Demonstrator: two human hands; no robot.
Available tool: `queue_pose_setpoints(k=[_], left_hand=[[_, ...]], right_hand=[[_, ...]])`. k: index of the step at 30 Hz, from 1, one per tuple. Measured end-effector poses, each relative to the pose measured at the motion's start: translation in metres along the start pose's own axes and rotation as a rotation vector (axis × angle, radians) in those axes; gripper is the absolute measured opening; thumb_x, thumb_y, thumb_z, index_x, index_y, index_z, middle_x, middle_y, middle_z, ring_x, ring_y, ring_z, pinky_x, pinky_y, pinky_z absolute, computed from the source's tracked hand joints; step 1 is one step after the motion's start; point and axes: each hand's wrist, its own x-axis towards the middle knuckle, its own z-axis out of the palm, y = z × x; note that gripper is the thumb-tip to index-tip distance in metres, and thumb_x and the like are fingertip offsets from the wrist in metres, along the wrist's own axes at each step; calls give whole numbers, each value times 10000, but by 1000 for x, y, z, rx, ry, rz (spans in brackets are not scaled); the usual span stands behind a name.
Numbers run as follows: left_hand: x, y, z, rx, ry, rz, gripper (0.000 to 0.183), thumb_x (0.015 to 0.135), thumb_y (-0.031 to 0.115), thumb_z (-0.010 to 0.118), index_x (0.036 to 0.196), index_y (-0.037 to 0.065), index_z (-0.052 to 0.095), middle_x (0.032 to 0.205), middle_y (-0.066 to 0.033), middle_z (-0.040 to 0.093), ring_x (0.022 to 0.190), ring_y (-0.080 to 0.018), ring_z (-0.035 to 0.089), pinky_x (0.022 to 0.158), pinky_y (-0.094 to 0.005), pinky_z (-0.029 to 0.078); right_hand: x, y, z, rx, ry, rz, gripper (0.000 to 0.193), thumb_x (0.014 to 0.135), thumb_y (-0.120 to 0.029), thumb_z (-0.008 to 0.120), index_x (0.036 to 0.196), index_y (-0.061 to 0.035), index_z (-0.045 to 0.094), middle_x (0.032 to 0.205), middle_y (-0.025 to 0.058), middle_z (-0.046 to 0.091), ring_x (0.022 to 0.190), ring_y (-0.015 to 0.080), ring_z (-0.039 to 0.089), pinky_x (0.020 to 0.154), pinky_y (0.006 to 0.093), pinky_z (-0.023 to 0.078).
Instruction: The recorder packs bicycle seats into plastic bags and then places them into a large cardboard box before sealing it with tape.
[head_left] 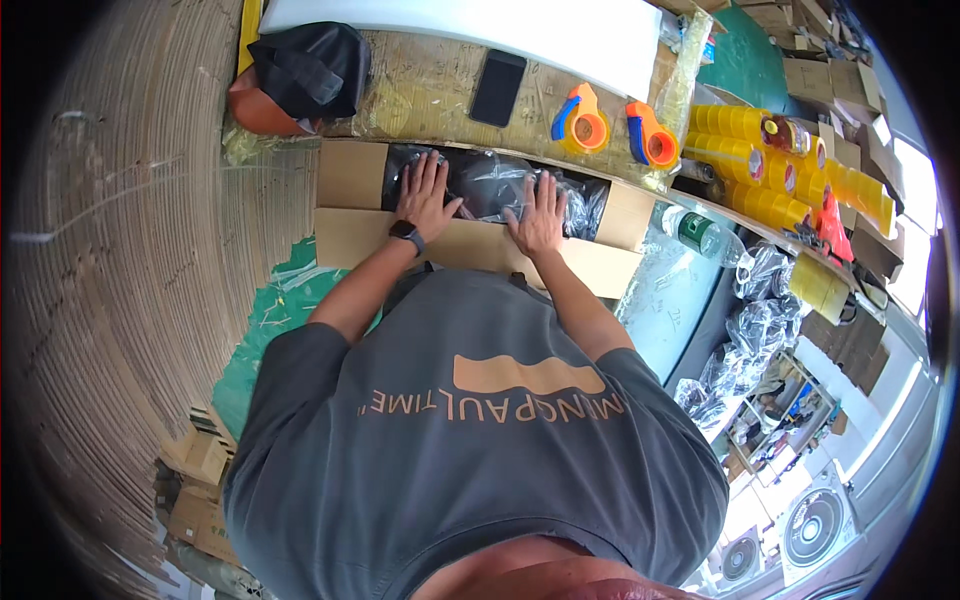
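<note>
In front of me is an open cardboard box (478,242) with its near and side flaps folded outward. Inside lies something dark wrapped in clear plastic (490,185), its kind hidden by the wrapping. My left hand (428,203), with a dark watch on the wrist, rests flat on the left part of the wrapped contents, fingers stretched out. Farther right, my right hand (540,217) lies over the wrapping with its fingers spread and its heel by the near flap. Neither hand grips anything.
Behind the box, a wooden bench holds a black phone (498,87), two orange-and-blue tape dispensers (581,120) (652,136) and a black bag (315,72). Yellow tape rolls (745,150) and a plastic bottle (703,234) are at right. Stacked cardboard (130,230) fills the left.
</note>
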Motion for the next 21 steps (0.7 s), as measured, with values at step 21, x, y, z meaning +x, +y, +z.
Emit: queue_pose_setpoints(k=[21], left_hand=[[1, -6, 31, -52, 27, -164, 737, 1006, 431, 686, 1620, 74, 491, 1731, -174, 337, 1590, -412, 300, 1296, -570, 304]], right_hand=[[34, 3, -55, 351, -240, -352, 789, 885, -265, 837, 1564, -41, 503, 1555, 258, 531, 1397, 447, 529, 1217, 560, 405]])
